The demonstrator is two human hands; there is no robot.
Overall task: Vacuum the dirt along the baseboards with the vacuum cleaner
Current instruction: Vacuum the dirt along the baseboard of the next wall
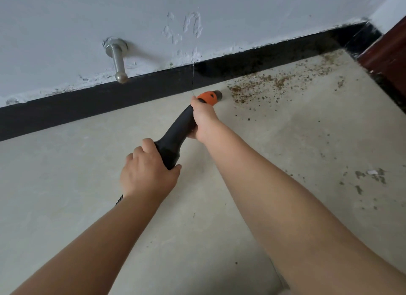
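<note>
Two hands hold the vacuum cleaner (175, 132), a black handheld body with an orange collar and a dark nozzle tip. Right hand (203, 119) grips the forward neck, fingers (194, 102) curled round it just behind the orange collar. Left hand (147, 169) grips the rear, wider end, fingers wrapped over the top and thumb along the near side. A dark cord (119, 199) shows just behind the left wrist.

Nozzle tip sits low over the floor (66, 185), just ahead of the right fingers, near the black baseboard (87, 106) but apart from it. Dirt (263, 84), brown crumbs, starts just beyond the nozzle and spreads away from the fingers along the baseboard edge toward the corner, where a dark red door frame (391, 53) closes the run. Scattered specks lie right of the right forearm.

Beyond the left fingers a metal door stopper (117, 62) projects from the white wall (66, 20) above the baseboard. Floor on the near side of both hands is open tile.
</note>
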